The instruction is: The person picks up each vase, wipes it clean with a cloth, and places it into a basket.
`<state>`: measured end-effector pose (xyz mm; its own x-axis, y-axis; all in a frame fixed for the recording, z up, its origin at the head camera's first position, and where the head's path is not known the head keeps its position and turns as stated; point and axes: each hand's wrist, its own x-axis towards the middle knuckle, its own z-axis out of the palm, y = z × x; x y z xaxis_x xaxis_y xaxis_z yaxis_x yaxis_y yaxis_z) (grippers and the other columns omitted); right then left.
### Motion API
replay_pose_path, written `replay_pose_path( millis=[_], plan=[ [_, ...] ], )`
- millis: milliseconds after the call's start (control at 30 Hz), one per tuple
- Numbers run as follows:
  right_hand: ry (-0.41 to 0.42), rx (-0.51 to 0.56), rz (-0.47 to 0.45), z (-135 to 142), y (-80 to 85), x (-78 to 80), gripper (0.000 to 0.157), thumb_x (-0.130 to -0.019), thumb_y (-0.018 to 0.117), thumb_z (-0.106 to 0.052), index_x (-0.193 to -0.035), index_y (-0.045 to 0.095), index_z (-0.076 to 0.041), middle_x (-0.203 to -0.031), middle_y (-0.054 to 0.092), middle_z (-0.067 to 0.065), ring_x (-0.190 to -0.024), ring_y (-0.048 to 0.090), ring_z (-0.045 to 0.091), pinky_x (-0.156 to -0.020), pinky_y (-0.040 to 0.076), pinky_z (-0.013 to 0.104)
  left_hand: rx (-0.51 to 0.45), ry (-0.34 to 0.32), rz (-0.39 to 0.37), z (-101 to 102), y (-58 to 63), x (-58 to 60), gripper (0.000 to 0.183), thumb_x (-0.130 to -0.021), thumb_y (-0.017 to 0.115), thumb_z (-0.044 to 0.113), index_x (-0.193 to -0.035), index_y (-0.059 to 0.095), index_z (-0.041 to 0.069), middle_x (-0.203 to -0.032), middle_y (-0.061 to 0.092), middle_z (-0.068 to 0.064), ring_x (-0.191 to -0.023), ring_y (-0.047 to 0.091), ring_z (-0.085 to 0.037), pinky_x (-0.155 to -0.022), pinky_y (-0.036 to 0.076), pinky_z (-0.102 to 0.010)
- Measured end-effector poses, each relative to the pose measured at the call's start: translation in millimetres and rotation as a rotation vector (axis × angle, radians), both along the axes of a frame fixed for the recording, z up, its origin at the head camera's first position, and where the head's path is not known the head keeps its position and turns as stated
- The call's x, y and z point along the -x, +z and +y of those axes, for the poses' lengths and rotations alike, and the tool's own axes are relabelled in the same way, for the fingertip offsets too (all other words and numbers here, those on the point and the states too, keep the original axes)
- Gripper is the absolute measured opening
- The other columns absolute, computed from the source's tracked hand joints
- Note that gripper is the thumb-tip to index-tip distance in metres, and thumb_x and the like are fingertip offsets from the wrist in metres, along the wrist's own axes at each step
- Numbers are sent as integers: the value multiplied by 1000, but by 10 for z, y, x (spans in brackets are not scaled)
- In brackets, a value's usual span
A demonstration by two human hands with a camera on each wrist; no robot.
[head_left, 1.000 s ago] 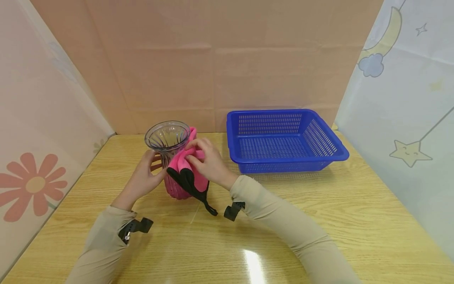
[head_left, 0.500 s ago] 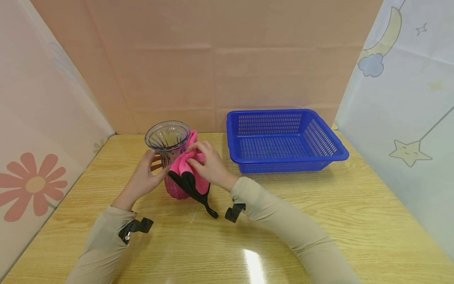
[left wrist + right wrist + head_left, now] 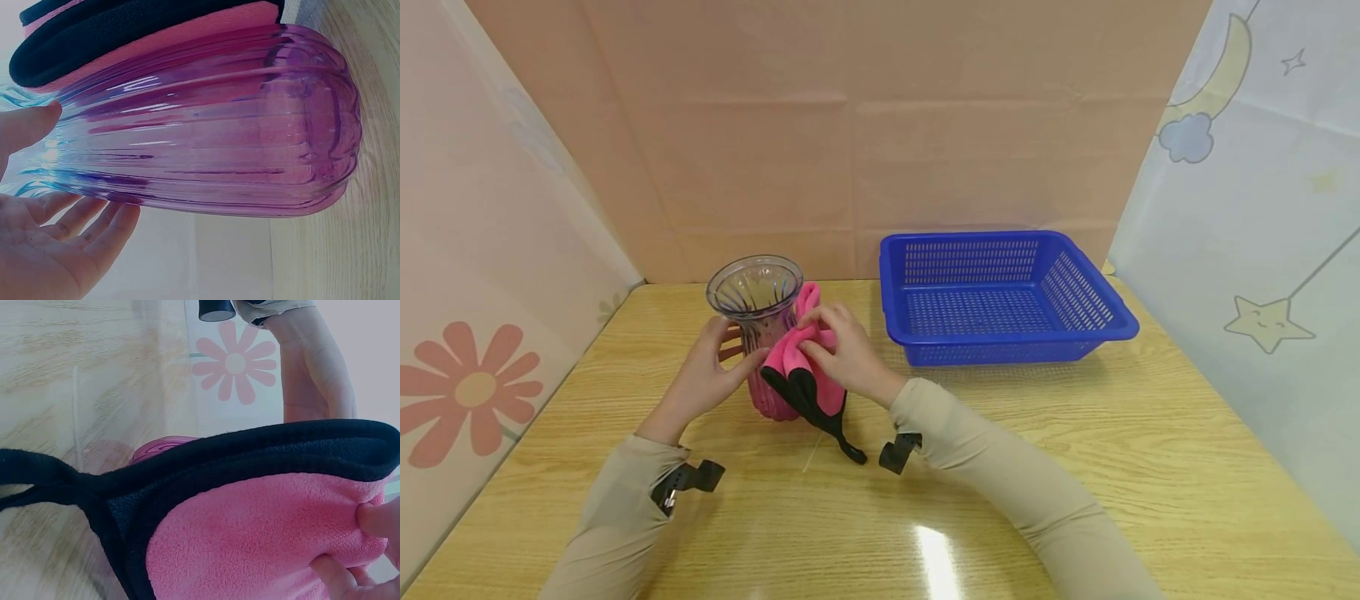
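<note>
Tabletop bears the vase upright, mouth up.

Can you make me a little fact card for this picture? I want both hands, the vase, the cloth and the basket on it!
Left hand: holds the vase by its neck
Right hand: pinches the cloth
Vase: see-through, bluish top, pink bottom, upright on the table
Cloth: pink, black edging, beside the vase
Basket: blue, slotted, right of the vase
</note>
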<state>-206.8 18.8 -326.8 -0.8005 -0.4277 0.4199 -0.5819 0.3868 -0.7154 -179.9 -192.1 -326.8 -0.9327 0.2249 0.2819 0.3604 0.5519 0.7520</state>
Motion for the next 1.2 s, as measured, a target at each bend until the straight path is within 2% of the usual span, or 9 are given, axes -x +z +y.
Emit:
replay_pose_path(
  millis=[500, 767, 1200],
  plan=[
    [5, -7, -24, 33, -88, -7, 16, -87, 62, -6, -102, 57, -3, -106, 56, 15, -107, 51, 26, -94, 49, 42, -12, 14, -34, 21, 5, -5, 68, -88, 63, 15, -143, 25, 5, -141, 31, -26, -124, 41, -48, -99, 41, -61],
    [19, 9, -45, 47, -155, 18, 15, -87, 62, -4, -101, 55, -3, -107, 55, 15, -108, 51, 26, -91, 53, 35, -5, 15, -41, 21, 7, -8, 70, -89, 63, 17, -145, 22, 6, -142, 30, -25, -125, 40, -48, -100, 40, -61],
    [42, 37, -61, 62, -223, 15, 15, -87, 61, -1, -100, 54, -1, -107, 52, 17, -109, 53, 28, -90, 54, 31, -6, 16, -42, 18, 1, -1, 68, -89, 63, 17, -144, 24, 7, -141, 31, -25, -125, 41, -47, -100, 40, -60]
  ],
)
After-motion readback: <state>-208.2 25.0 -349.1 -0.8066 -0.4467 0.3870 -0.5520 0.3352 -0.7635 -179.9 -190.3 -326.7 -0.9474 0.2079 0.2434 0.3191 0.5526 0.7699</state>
